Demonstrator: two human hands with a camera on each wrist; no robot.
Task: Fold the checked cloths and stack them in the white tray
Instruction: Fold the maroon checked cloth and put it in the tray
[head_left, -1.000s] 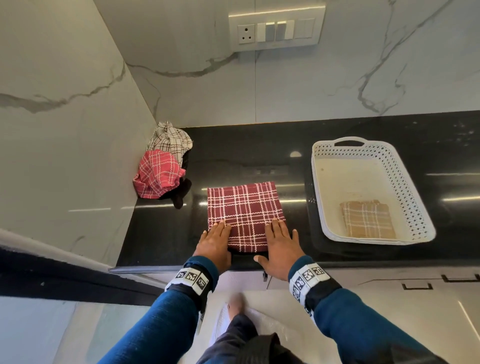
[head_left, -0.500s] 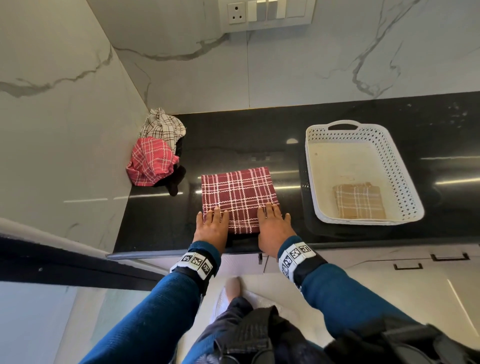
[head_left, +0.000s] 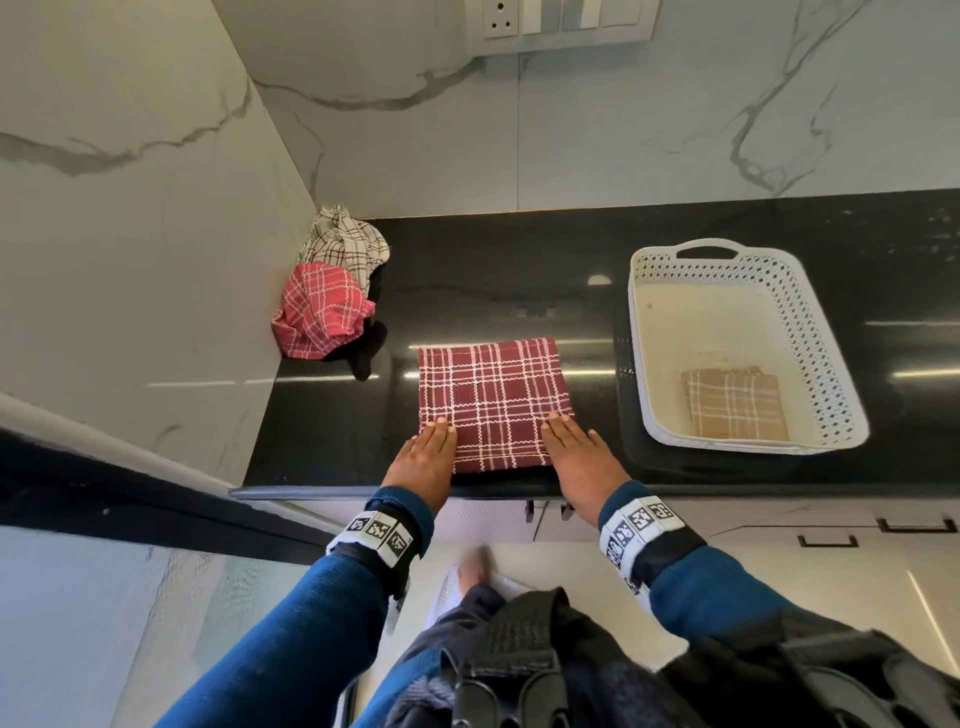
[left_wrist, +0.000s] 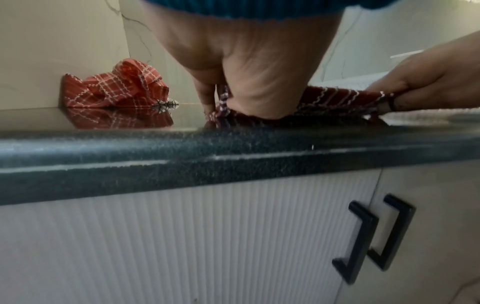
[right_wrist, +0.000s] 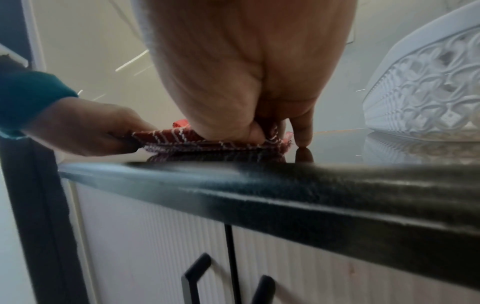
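Black shiny bench (head_left: 727, 218) holds the white tray (head_left: 810, 332) on the right. Near the front edge lies the dark red cloth (head_left: 493, 395), soft and floppy. Left hand (head_left: 423, 460) and right hand (head_left: 582, 457) each pinch a near corner, the best place to hold.

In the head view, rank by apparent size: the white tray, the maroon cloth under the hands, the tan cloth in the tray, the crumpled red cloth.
1. white tray
2. maroon cloth
3 and 4. crumpled red cloth and tan cloth: they look about alike, so no ranking; the red one is bunched up.
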